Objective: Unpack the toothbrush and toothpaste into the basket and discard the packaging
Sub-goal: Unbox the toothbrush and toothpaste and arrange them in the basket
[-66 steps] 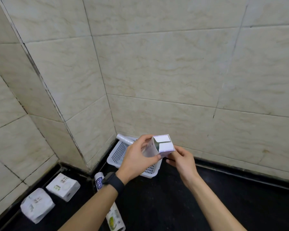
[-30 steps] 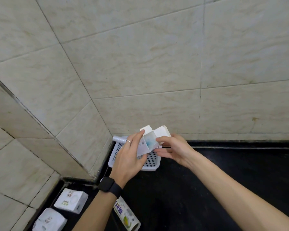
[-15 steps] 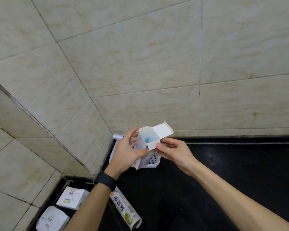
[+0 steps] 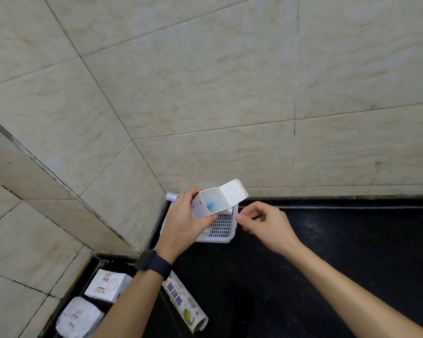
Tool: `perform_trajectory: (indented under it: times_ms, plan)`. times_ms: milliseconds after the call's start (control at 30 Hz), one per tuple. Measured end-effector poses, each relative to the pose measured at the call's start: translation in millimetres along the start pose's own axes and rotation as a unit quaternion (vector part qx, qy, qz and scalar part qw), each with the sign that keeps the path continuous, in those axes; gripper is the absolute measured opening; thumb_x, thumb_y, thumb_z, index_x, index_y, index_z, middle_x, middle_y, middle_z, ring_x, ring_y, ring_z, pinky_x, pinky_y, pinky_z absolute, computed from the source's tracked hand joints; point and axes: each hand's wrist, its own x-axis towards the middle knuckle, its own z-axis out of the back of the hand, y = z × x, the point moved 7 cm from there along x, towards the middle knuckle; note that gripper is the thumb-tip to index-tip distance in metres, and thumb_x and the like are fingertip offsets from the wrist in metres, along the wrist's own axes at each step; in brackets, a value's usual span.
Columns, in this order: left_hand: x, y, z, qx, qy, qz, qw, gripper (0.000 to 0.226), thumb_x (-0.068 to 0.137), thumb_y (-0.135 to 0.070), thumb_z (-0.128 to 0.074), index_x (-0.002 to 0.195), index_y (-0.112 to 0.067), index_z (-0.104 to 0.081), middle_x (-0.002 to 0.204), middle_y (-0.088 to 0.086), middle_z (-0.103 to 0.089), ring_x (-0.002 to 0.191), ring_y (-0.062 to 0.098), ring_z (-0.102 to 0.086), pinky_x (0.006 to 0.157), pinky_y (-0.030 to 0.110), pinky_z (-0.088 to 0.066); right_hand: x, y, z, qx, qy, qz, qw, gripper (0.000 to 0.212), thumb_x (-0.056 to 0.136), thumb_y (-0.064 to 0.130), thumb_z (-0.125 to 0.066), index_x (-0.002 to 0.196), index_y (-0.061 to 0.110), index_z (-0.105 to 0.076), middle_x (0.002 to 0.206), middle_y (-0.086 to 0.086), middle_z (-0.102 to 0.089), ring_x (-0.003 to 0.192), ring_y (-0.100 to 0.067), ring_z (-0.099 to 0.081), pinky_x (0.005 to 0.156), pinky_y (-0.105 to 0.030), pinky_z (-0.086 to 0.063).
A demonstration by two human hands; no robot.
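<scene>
Carton (image 4: 215, 203) partly hides basket (image 4: 224, 228); roll (image 4: 185, 306) and packets (image 4: 108, 285), perhaps tissues, lie nearer.

Bathroom: beige wall tiles (image 4: 205, 93), black counter (image 4: 303, 276).

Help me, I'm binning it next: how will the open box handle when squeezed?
Probably light: the left hand holds the box up alone. Likely easy to crush, being thin card with its flap open. It should not roll, having flat sides.
</scene>
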Motion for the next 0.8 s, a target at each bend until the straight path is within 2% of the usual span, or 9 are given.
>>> perform_trajectory:
  times_ms: [67, 133, 233, 367, 500, 667, 800]
  plan:
    - [-1, -1, 4, 0.043, -0.006, -0.024, 0.999, 0.062, 0.072, -0.036, -0.083, 0.126, -0.028, -0.052, 0.114, -0.019, -0.056, 0.105, 0.001, -0.051, 0.087, 0.020, -0.042, -5, 18, 9, -0.045, -0.021, 0.048, 0.998, 0.019, 0.081, 0.043, -0.078, 0.076, 0.028, -0.068, 0.074, 0.010, -0.068, 0.064, -0.009, -0.063, 0.065, -0.022, -0.054]
    - [0, -3, 4, 0.076, -0.002, -0.049, 0.996, 0.062, 0.075, -0.032, -0.082, 0.129, -0.024, -0.051, 0.114, -0.016, -0.055, 0.105, 0.003, -0.050, 0.088, 0.021, -0.042, -5, 38, 10, -0.084, -0.026, 0.096, 0.991, 0.015, 0.082, 0.043, -0.076, 0.084, 0.030, -0.068, 0.071, 0.010, -0.061, 0.064, -0.004, -0.053, 0.062, -0.015, -0.044]
    - [2, -5, 0, 0.113, 0.020, -0.076, 0.990, 0.065, 0.076, -0.032, -0.080, 0.132, -0.023, -0.048, 0.120, -0.009, -0.056, 0.107, 0.006, -0.049, 0.088, 0.019, -0.038, 7, 51, -3, -0.153, -0.011, 0.136, 0.979, 0.025, 0.085, 0.048, -0.070, 0.106, 0.035, -0.070, 0.076, 0.010, -0.056, 0.072, -0.005, -0.052, 0.068, -0.021, -0.042]
    - [6, -8, -5, 0.137, 0.040, -0.104, 0.984, 0.065, 0.078, -0.035, -0.077, 0.134, -0.023, -0.047, 0.125, -0.007, -0.057, 0.113, 0.011, -0.050, 0.094, 0.021, -0.040, 18, 50, -21, -0.187, 0.019, 0.129, 0.974, 0.045, 0.085, 0.053, -0.068, 0.125, 0.034, -0.067, 0.088, 0.010, -0.057, 0.080, -0.007, -0.056, 0.078, -0.032, -0.051]
    - [7, -8, -7, 0.151, 0.039, -0.108, 0.982, 0.064, 0.081, -0.038, -0.075, 0.136, -0.022, -0.047, 0.130, -0.007, -0.055, 0.119, 0.009, -0.049, 0.093, 0.015, -0.034, 24, 50, -27, -0.203, 0.012, 0.118, 0.972, 0.050, 0.078, 0.059, -0.071, 0.121, 0.034, -0.067, 0.090, 0.012, -0.056, 0.085, -0.008, -0.057, 0.078, -0.034, -0.052]
    - [8, -6, -13, 0.147, 0.053, -0.106, 0.982, 0.067, 0.081, -0.039, -0.076, 0.137, -0.021, -0.045, 0.133, -0.006, -0.054, 0.122, 0.010, -0.048, 0.097, 0.022, -0.042, 24, 43, -23, -0.192, -0.024, 0.111, 0.975, 0.046, 0.072, 0.062, -0.075, 0.108, 0.033, -0.069, 0.090, 0.013, -0.054, 0.082, -0.005, -0.055, 0.079, -0.032, -0.052]
    - [11, -7, -16, 0.149, 0.059, -0.103, 0.982, 0.066, 0.082, -0.039, -0.075, 0.138, -0.020, -0.045, 0.133, -0.005, -0.054, 0.122, 0.010, -0.047, 0.097, 0.018, -0.038, 21, 40, -22, -0.188, -0.032, 0.114, 0.975, 0.054, 0.075, 0.059, -0.075, 0.120, 0.030, -0.069, 0.096, 0.016, -0.052, 0.085, -0.001, -0.052, 0.083, -0.028, -0.050]
